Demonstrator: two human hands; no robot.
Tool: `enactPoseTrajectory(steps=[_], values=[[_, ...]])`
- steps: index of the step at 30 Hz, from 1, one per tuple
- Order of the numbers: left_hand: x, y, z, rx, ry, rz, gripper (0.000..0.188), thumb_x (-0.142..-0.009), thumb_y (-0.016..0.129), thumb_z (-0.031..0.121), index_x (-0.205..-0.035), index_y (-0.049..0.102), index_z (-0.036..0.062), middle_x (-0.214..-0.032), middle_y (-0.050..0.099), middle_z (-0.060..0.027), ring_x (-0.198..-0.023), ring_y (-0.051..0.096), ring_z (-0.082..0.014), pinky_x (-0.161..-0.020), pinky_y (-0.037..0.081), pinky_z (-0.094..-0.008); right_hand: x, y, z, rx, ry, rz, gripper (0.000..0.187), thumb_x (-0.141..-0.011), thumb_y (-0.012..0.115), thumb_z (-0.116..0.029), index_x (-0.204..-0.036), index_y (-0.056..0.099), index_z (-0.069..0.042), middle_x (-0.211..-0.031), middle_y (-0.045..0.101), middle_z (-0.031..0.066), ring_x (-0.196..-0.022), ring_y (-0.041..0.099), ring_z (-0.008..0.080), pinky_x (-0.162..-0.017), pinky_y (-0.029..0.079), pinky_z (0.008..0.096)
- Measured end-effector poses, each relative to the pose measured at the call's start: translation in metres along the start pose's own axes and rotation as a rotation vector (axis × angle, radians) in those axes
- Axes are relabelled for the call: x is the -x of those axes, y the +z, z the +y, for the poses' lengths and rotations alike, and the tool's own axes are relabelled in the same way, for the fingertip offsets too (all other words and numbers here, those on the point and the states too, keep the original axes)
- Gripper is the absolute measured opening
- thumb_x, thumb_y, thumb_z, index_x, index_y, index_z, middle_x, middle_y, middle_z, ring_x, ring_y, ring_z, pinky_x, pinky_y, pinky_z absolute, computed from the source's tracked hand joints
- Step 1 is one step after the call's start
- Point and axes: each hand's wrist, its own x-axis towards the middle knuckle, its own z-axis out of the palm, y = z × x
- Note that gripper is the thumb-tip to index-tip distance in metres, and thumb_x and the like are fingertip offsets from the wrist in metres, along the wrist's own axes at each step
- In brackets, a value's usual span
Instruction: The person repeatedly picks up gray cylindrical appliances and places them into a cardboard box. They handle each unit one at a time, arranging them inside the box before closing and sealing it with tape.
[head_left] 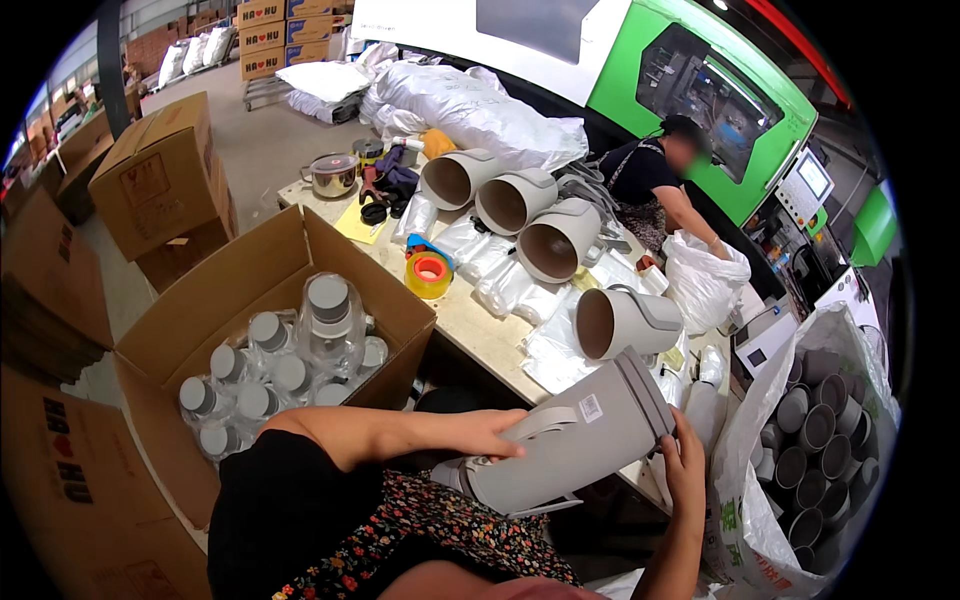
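Observation:
Tilted across my lap is a large grey plastic pitcher (565, 445) with a side handle and a small white label. My left hand (497, 434) grips it around the handle end, fingers partly hidden behind it. At the wider, banded end, my right hand (684, 460) holds the edge with its fingertips. Just beyond, another grey pitcher (640, 322) lies on its side on the table (465, 322), its mouth toward the left. Farther back lie more grey pitchers (560, 240) in a row, mouths facing me, beside clear plastic bags (500, 285).
An open carton (370, 290) at left holds several bagged containers with grey lids (328, 298). At right stands a white sack (735, 510) of grey cups (817, 428). Tape rolls (428, 275) and a metal pot (333, 176) sit on the table. A co-worker (640, 180) handles a white bag (700, 275).

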Motion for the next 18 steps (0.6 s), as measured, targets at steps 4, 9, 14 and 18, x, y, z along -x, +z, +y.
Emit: enactPoseTrajectory(steps=[4, 9, 14, 18], values=[[-0.009, 0.059, -0.024, -0.549, 0.304, -0.067, 0.059, -0.084, 0.058, 0.037, -0.122, 0.033, -0.0008, -0.092, 0.058, -0.0231, -0.084, 0.057, -0.0418, -0.074, 0.046, -0.0412, -0.028, 0.032, -0.037, 0.388, 0.007, -0.009, 0.037, -0.083, 0.055, -0.02, -0.116, 0.054, -0.003, -0.095, 0.057, 0.0139, -0.09, 0.055, 0.0303, -0.079, 0.043, 0.0355], [-0.015, 0.05, 0.007, -0.53, 0.118, -0.217, 0.052, -0.084, 0.06, 0.031, -0.119, 0.042, -0.0025, -0.089, 0.062, -0.0195, -0.084, 0.059, -0.0356, -0.075, 0.047, -0.0386, -0.037, 0.051, -0.052, 0.363, -0.112, 0.05, 0.036, -0.081, 0.059, -0.029, -0.105, 0.059, -0.003, -0.084, 0.054, 0.0125, -0.077, 0.053, 0.0294, -0.07, 0.042, 0.0358], [-0.008, -0.038, -0.04, -0.38, 0.15, 0.676, 0.038, -0.086, 0.056, 0.029, -0.107, 0.056, -0.0018, -0.104, 0.061, -0.0179, -0.096, 0.058, -0.0306, -0.084, 0.046, -0.0357, 0.015, 0.032, 0.013, 0.088, -0.324, 0.234, 0.054, -0.077, 0.059, -0.05, -0.099, 0.062, 0.001, -0.082, 0.054, 0.0108, -0.075, 0.051, 0.0237, -0.066, 0.04, 0.0328], [-0.033, -0.071, -0.127, 0.237, -0.224, 0.853, 0.046, -0.092, 0.047, 0.035, -0.118, 0.051, -0.0022, -0.117, 0.055, -0.0156, -0.112, 0.048, -0.0221, -0.096, 0.037, -0.0366, 0.04, 0.026, 0.033, -0.268, -0.273, 0.231, 0.067, -0.085, 0.04, -0.061, -0.085, 0.066, 0.001, -0.074, 0.054, 0.0111, -0.065, 0.05, 0.0195, -0.058, 0.038, 0.0293]])
